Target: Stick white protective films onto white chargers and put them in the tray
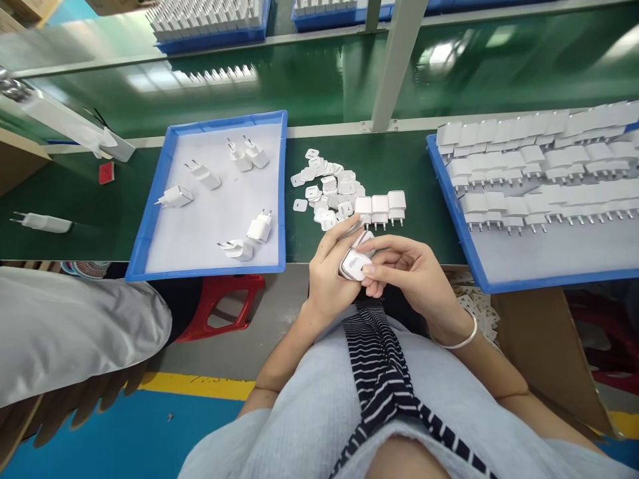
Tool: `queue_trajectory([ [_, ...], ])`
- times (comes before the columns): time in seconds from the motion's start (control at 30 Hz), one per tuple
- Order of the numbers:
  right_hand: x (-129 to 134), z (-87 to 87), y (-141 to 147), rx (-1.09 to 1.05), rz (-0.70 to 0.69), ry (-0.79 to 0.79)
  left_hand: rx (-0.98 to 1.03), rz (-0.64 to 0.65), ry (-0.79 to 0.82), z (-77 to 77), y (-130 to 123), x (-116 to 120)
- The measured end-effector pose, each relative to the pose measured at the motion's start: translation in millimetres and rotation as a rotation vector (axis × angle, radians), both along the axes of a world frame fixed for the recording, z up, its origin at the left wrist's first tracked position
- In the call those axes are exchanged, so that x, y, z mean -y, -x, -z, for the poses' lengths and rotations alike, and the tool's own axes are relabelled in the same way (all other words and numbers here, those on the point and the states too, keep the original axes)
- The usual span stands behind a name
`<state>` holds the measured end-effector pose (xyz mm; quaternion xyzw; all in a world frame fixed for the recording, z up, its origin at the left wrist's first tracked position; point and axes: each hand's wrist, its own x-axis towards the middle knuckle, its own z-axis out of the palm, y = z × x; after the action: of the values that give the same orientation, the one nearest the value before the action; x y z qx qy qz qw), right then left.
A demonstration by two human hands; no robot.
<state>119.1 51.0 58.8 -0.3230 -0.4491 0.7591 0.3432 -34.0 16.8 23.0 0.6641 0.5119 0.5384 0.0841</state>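
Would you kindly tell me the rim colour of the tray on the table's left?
Blue; the tray rim shows best in the head view.

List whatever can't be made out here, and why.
- Head view: marking on the white charger at the left hand; too small to read.
- Head view: far right end of the right-hand blue tray; cut off by the right edge.
- Head view: back of the upper-left tray; cut off by the top edge.
- Head view: some white pieces below; hidden by the right forearm.
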Motion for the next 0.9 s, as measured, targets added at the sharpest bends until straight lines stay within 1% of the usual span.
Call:
queue_trajectory([
  [0.17, -2, -3.4, -1, 0.058, -0.008, -0.03, 0.012, -0.002, 0.017, 0.9, -2, 0],
  [0.33, -3, -5.9, -2, 0.075, -0.043, -0.051, 0.044, 0.038, 0.012, 2.4, -2, 0],
  [0.53, -5, -3.9, -2, 0.082, -0.052, -0.02, 0.04, 0.034, 0.01, 2.3, -1, 1],
  [0.67, -9, -3.5, -3, 0.066, -0.105, 0.002, 0.032, 0.048, -0.004, 2.2, -1, 0],
  [0.73, -10, -7.1, -5, 0.047, -0.105, 0.003, 0.05, 0.071, -0.002, 2.5, -1, -2],
  [0.9, -5, -21.8, -11, 0.017, -0.037, -0.015, 0.111, 0.101, 0.052, 2.3, 0, -5],
])
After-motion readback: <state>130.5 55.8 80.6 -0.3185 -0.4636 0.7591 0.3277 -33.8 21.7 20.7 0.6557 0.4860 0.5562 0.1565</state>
